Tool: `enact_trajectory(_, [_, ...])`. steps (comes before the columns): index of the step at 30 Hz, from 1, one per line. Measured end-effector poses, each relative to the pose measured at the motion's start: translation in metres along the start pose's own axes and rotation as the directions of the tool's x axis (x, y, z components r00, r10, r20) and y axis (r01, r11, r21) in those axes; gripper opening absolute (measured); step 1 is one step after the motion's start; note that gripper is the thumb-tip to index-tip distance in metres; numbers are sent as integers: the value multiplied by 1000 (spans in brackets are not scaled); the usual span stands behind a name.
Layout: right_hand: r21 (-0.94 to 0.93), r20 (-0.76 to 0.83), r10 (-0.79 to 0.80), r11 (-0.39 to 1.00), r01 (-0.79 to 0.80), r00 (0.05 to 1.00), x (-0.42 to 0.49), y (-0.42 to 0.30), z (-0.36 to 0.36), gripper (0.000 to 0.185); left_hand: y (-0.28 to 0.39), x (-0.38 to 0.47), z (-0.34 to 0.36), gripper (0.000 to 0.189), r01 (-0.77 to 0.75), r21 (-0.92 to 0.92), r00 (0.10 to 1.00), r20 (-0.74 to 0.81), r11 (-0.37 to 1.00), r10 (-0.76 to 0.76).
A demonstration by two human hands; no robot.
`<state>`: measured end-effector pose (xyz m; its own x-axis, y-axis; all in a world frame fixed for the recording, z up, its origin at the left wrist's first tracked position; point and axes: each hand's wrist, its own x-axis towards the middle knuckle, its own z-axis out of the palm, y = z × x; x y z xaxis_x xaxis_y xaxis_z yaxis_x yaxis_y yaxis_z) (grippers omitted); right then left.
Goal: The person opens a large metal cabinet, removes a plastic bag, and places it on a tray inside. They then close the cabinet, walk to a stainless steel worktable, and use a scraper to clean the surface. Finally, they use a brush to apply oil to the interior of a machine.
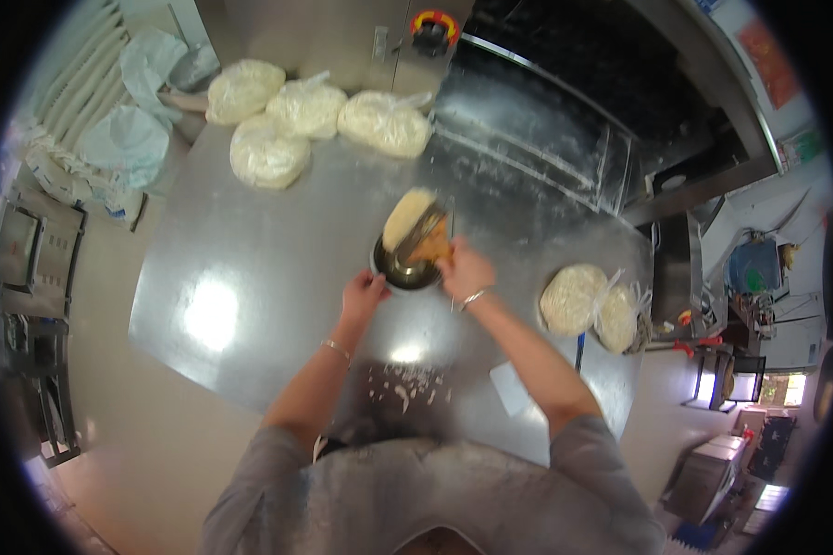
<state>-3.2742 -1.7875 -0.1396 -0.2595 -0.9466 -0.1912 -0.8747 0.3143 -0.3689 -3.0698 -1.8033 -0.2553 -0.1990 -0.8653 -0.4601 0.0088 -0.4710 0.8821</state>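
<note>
A round metal bowl (409,276) stands mid-table, with shiny liquid that looks like oil inside. The fingers and thumb of my left hand (366,295) pinch its near left rim. In my right hand (466,269) is a wide flat brush (430,243) with an orange-brown wooden handle, a dark metal band and thick cream bristles. The brush is tilted over the bowl's far side, its bristles up and to the left; whether it touches the bowl I cannot tell. Small pale dough scraps (406,388) lie scattered on the steel table (271,263) between my forearms.
Several clear bags of dough (271,152) cluster at the table's far left. Two more knotted dough bags (575,298) sit at the right. A white scraper (512,388) lies by my right forearm, with a thin blue stick (580,352) nearby. Dark steel equipment (527,111) borders the far right.
</note>
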Motion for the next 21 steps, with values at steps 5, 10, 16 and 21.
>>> enact_trajectory(5, [-299, -117, -117, 951, 78, 986, 7, -6, -74, 32, 6, 14, 7, 22, -11, -173, 998, 65, 985, 22])
enact_trajectory(10, [-454, -52, -153, 884, 113, 987, 16, -20, -94, 29, 28, 26, 14, 23, -2, -167, 993, 117, 986, 22])
enact_trajectory(16, [-560, -4, -228, 807, 187, 974, 32, -24, -91, 27, 48, 43, 26, 21, -19, -127, 981, 189, 992, 43])
enact_trajectory(21, [-616, 34, -267, 753, 230, 963, 57, -16, -93, 27, 61, 57, 48, 20, -26, -148, 984, 172, 989, 52])
